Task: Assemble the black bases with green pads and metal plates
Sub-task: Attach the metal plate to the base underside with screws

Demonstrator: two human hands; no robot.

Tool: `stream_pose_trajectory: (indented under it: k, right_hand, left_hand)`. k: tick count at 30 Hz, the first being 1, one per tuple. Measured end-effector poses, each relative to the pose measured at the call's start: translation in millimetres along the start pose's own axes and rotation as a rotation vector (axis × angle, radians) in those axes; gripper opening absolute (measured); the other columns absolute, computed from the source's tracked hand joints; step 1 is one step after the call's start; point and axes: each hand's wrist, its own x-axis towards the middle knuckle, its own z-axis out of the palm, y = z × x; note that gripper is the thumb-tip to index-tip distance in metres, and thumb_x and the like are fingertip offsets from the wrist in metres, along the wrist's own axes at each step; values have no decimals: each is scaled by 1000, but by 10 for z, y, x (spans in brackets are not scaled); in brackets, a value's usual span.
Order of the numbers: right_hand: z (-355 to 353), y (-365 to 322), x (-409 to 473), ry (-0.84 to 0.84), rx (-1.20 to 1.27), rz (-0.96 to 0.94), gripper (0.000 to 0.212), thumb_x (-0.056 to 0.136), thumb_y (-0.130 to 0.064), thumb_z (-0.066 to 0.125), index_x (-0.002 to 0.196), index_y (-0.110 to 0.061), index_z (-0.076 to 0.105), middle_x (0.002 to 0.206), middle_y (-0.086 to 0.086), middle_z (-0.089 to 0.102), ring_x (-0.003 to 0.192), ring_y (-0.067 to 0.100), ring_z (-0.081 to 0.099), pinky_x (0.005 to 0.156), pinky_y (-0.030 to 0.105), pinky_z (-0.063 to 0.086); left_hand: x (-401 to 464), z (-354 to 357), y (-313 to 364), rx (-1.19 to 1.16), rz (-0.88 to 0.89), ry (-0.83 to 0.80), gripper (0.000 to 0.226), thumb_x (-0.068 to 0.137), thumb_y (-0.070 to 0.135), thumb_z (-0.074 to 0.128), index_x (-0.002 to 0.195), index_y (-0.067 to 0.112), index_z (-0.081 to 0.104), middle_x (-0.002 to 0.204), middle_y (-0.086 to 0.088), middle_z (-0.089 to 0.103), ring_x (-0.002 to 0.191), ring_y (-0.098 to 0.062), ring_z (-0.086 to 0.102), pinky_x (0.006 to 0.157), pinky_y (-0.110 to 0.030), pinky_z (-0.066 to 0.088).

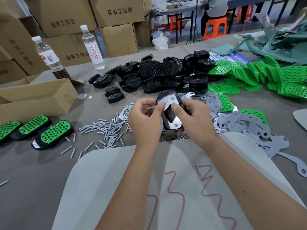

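Both hands hold one black base [169, 113] above the table, underside toward me, with a shiny metal plate [167, 102] across it and nuts at its two ends. My left hand [144, 118] grips the base's left side, thumb on the plate. My right hand [194, 118] grips the right side, thumb pressing the plate. A heap of black bases [159, 77] lies behind. Green pads [259, 75] are piled at the right. Grey metal plates [245, 125] are scattered right of my hands. Three finished pieces with green pads [54, 131] lie at the left.
Loose bolts [106, 128] and small nuts [172, 138] lie under and left of my hands. An open cardboard box [38, 98] and two water bottles [93, 47] stand at the left. Stacked cartons fill the back. A person sits on an orange stool [214, 27] far behind.
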Motion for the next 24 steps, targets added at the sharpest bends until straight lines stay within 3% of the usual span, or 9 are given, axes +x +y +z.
stream_pose_trajectory:
  k: [2, 4, 8, 11, 13, 17, 24]
  right_hand:
    - [-18, 12, 13, 22, 54, 45, 34, 104, -24, 62, 77, -4, 62, 69, 17, 60, 47, 23, 59, 40, 33, 50]
    - [-31, 33, 31, 49, 70, 76, 36, 104, -27, 61, 79, -1, 61, 68, 18, 57, 46, 26, 59, 39, 32, 47]
    - [-5, 36, 20, 37, -37, 14, 37, 100, -27, 65, 65, -22, 59, 55, -8, 54, 42, 14, 57, 40, 46, 53]
    - [33, 20, 9, 27, -148, -68, 34, 98, -32, 67, 70, -13, 62, 56, 1, 54, 53, 25, 55, 52, 52, 55]
    - [55, 24, 0, 48, -238, -154, 39, 97, -34, 67, 72, -4, 59, 57, 6, 53, 56, 27, 52, 55, 45, 50]
    - [72, 16, -2, 67, -350, -288, 40, 96, -28, 69, 66, -12, 48, 56, -8, 44, 57, 11, 43, 57, 22, 30]
    - [88, 53, -1, 70, -397, -314, 38, 96, -25, 70, 68, -10, 49, 59, -9, 44, 60, 9, 43, 59, 20, 30]
  left_hand:
    - [20, -7, -1, -115, -61, -35, 24, 93, -9, 63, 98, 14, 68, 95, -2, 78, 90, -13, 76, 83, -30, 61]
    - [36, -19, 17, -217, -125, -48, 29, 93, -15, 55, 101, 11, 66, 97, -5, 79, 93, -21, 77, 84, -34, 62]
    - [-9, 0, -10, 28, -7, -35, 11, 88, 20, 79, 92, 19, 69, 89, 5, 74, 87, -11, 70, 84, -33, 58]
    - [-37, 9, -20, 245, 49, 33, 33, 92, 43, 74, 79, 18, 57, 78, 3, 62, 77, -18, 59, 72, -35, 48]
    - [-17, -13, -19, 327, 50, 28, 43, 100, 42, 62, 69, 18, 46, 65, 5, 52, 65, -18, 48, 63, -37, 38]
    - [6, -28, -23, 511, 60, -28, 50, 107, 37, 48, 63, 14, 42, 57, 2, 46, 58, -19, 41, 55, -38, 27]
    - [-24, -3, 6, 557, 101, -19, 46, 106, 26, 46, 63, 15, 37, 58, 1, 44, 59, -21, 39, 60, -41, 21]
